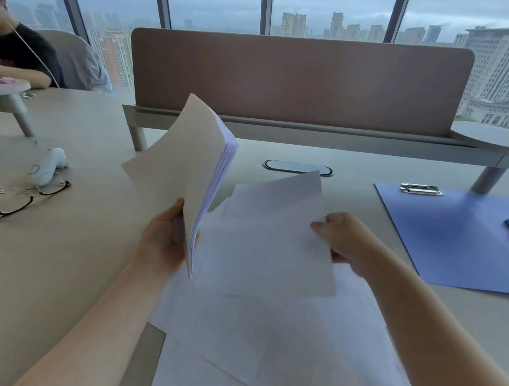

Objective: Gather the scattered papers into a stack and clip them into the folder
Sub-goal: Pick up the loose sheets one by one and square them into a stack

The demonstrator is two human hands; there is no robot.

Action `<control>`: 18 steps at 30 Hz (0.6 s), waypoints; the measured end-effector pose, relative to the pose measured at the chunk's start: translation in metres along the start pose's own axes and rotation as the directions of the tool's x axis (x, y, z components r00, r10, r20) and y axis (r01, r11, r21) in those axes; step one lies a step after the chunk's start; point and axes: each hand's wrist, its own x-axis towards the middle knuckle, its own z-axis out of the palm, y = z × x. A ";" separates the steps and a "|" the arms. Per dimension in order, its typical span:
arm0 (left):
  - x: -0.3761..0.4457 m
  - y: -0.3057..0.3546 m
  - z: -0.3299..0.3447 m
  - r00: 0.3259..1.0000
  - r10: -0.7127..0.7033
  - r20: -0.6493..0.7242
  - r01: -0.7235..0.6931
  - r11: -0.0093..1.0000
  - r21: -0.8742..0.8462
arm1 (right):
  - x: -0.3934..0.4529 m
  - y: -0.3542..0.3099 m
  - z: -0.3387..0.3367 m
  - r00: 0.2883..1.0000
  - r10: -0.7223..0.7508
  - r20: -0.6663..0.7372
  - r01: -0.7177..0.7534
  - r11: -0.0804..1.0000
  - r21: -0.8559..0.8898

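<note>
The left hand [165, 241] grips a gathered stack of papers [189, 164] by its lower edge, tilted up off the worktop [71, 255]. The right hand [343, 241] pinches a single sheet [274, 239] at its right edge, raised over loose sheets [281, 345] overlapping on the worktop. The blue folder [455, 237] lies open at the right, its metal clip [420, 189] at the far edge. Spectacles [27, 195] rest at the left; windows [215, 3] show a grey city.

left hand [161, 243] grips upright paper stack [188, 170]; right hand [344, 241] pinches single sheet [274, 239]; blue folder [455, 237] at table's right edge.
</note>
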 end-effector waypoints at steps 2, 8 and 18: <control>-0.004 -0.001 0.002 1.000 0.008 -0.004 -0.008 1.000 0.020 | -0.018 0.009 0.006 0.997 0.025 0.078 -0.030 0.998 0.061; -0.011 0.003 0.003 1.000 0.014 -0.011 -0.014 0.999 0.043 | -0.053 0.021 0.017 0.975 0.052 0.214 -0.063 0.997 0.042; 0.000 -0.003 -0.010 0.986 0.118 -0.115 -0.080 0.953 0.292 | -0.049 0.002 0.012 0.974 0.225 0.031 -0.170 0.631 0.757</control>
